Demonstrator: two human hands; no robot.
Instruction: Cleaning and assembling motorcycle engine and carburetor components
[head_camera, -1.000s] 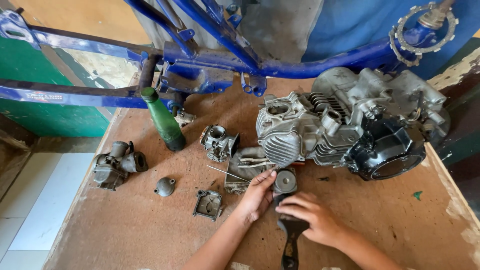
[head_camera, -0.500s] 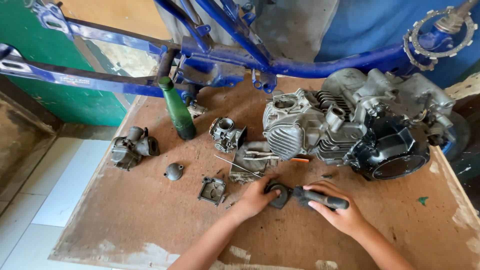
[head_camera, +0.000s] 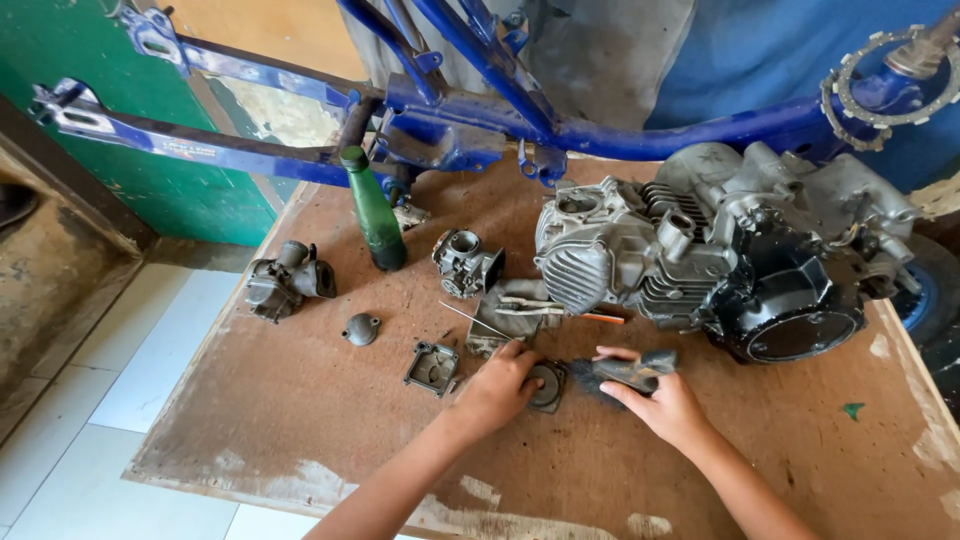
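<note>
Here left hand (head_camera: 500, 385) pins round cap (head_camera: 547, 385); right hand (head_camera: 665, 405) grips brush (head_camera: 625, 370).

Right hand (head_camera: 665, 405): one second ago it lay over a dark-handled brush (head_camera: 625, 372) whose handle pointed down toward the wearer; half a second ago the handle lay sideways, pointing right. Now the brush sits crosswise under the fingers, bristle end against the small round grey metal cover (head_camera: 545, 385).

Left hand (head_camera: 497, 388): earlier its fingers reached up to the cover, which lay close under the grey finned engine block (head_camera: 690, 260). Now the hand rests lower on the brown wooden board (head_camera: 300, 420), pinning the cover flat at its left edge.

Cover: shifted down the board, away from the engine.
</note>
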